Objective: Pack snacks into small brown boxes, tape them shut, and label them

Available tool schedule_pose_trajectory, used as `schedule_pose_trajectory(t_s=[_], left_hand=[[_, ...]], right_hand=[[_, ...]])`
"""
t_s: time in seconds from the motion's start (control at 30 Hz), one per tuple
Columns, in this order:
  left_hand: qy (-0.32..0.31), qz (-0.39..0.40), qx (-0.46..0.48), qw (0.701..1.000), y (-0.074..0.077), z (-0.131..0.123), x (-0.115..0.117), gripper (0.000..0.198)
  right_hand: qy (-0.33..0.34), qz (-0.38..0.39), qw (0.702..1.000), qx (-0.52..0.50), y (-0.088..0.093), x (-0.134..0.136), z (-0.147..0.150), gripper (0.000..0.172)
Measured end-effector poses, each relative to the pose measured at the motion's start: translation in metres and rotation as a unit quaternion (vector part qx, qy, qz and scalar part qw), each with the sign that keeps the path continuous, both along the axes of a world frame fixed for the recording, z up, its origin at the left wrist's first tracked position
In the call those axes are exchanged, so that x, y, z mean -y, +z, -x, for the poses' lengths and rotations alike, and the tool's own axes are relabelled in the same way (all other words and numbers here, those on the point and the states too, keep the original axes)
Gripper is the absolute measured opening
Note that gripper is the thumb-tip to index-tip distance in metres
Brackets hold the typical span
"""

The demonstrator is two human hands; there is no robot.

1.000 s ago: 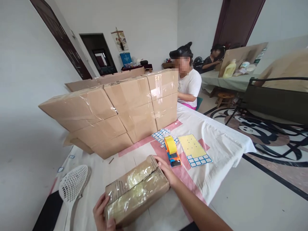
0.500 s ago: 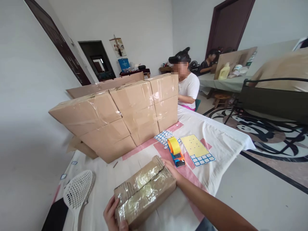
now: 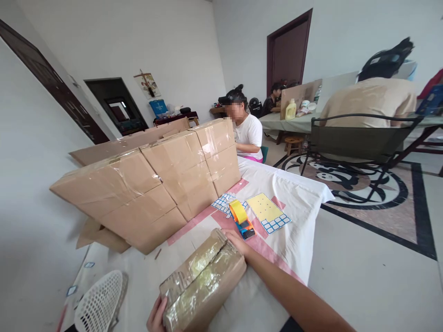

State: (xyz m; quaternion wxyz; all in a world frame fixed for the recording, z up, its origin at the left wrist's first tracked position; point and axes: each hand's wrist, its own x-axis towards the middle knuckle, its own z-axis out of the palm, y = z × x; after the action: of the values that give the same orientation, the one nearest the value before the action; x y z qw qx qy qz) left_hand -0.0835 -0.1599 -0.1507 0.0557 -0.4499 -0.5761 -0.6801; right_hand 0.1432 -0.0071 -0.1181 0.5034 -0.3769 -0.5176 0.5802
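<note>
A taped cardboard box (image 3: 204,281) lies between my two hands near the front of the cloth-covered table (image 3: 294,193). My left hand (image 3: 157,316) grips its near left end, with the fingers along the side. My right hand (image 3: 237,242) is closed round the far right end, its fingertips partly hidden behind the box. Just beyond that hand sits a tape dispenser (image 3: 246,228) with a roll of yellow tape (image 3: 238,212). A yellow sheet with a blue-and-white grid (image 3: 266,207) lies flat to its right.
A wall of cardboard boxes (image 3: 173,180) stands across the table's far left. A white perforated scoop (image 3: 100,299) lies at the left front. Opposite sits a person in a white shirt (image 3: 249,133). Another person sits in a dark chair (image 3: 360,138) at right.
The view has swung to the right, bringing the person in the chair more fully into sight. Both hands keep their hold on the box, which stays much the same on the table.
</note>
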Motion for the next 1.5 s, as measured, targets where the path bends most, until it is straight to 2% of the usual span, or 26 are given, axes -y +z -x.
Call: schedule_pose_trajectory(t_s=[0.1, 0.23, 0.4, 0.57, 0.63, 0.73, 0.8, 0.83, 0.9, 0.97, 1.03, 1.1, 1.2, 1.27, 1.3, 1.43, 1.5], left_hand=[[0.036, -0.057, 0.019, 0.998, 0.012, -0.020, 0.001, 0.056], [0.022, -0.053, 0.010, 0.998, 0.020, -0.026, 0.005, 0.064], [0.005, 0.002, 0.003, 1.000, 0.012, -0.016, 0.013, 0.084], [-0.013, 0.009, 0.024, 1.000, -0.001, -0.010, 0.012, 0.094], [-0.012, 0.007, 0.014, 1.000, -0.004, -0.009, 0.010, 0.094], [-0.008, 0.000, 0.015, 1.000, -0.004, -0.011, 0.009, 0.095], [-0.004, -0.005, 0.018, 1.000, -0.003, -0.013, 0.009, 0.095], [-0.002, -0.008, 0.019, 1.000, -0.002, -0.014, 0.009, 0.095], [0.001, -0.008, 0.019, 1.000, -0.001, -0.015, 0.009, 0.095], [0.003, 0.002, 0.023, 1.000, 0.000, -0.016, 0.010, 0.096], [0.006, 0.012, 0.025, 1.000, 0.000, -0.016, 0.010, 0.097], [0.005, 0.012, 0.023, 1.000, 0.001, -0.016, 0.011, 0.095], [-0.003, 0.001, 0.025, 1.000, 0.003, -0.018, 0.012, 0.091], [-0.006, -0.002, 0.030, 1.000, 0.005, -0.019, 0.012, 0.092], [-0.005, 0.000, 0.033, 0.999, 0.006, -0.020, 0.012, 0.094], [0.012, 0.018, 0.041, 0.999, 0.008, -0.022, 0.011, 0.101], [0.021, 0.020, 0.042, 0.999, 0.008, -0.023, 0.011, 0.102]], right_hand=[[-0.016, 0.013, 1.000, -0.009, -0.006, -0.003, 0.002, 0.065], [-0.011, 0.000, 1.000, -0.017, -0.009, -0.007, 0.005, 0.062], [0.018, -0.056, 0.998, -0.021, 0.005, -0.006, 0.006, 0.054], [-0.019, -0.124, 0.992, -0.013, 0.018, 0.004, -0.002, 0.038], [-0.059, -0.155, 0.986, -0.021, 0.019, 0.007, -0.011, 0.032], [-0.210, -0.212, 0.954, 0.011, 0.020, 0.002, -0.025, 0.022], [-0.312, -0.237, 0.917, 0.071, 0.022, -0.009, -0.032, 0.034], [-0.340, -0.242, 0.902, 0.106, 0.024, -0.016, -0.034, 0.044], [-0.356, -0.231, 0.888, 0.177, 0.030, -0.033, -0.037, 0.061], [-0.340, -0.176, 0.884, 0.267, 0.037, -0.048, -0.038, 0.065], [-0.299, -0.101, 0.887, 0.337, 0.043, -0.060, -0.040, 0.058], [-0.251, -0.062, 0.894, 0.366, 0.046, -0.065, -0.044, 0.054], [-0.202, -0.072, 0.906, 0.366, 0.046, -0.063, -0.056, 0.064], [-0.138, -0.085, 0.923, 0.349, 0.046, -0.058, -0.067, 0.072], [-0.099, -0.089, 0.932, 0.336, 0.047, -0.055, -0.073, 0.069], [0.036, -0.074, 0.951, 0.299, 0.048, -0.046, -0.098, 0.036], [0.094, -0.059, 0.962, 0.250, 0.045, -0.043, -0.105, 0.035]])
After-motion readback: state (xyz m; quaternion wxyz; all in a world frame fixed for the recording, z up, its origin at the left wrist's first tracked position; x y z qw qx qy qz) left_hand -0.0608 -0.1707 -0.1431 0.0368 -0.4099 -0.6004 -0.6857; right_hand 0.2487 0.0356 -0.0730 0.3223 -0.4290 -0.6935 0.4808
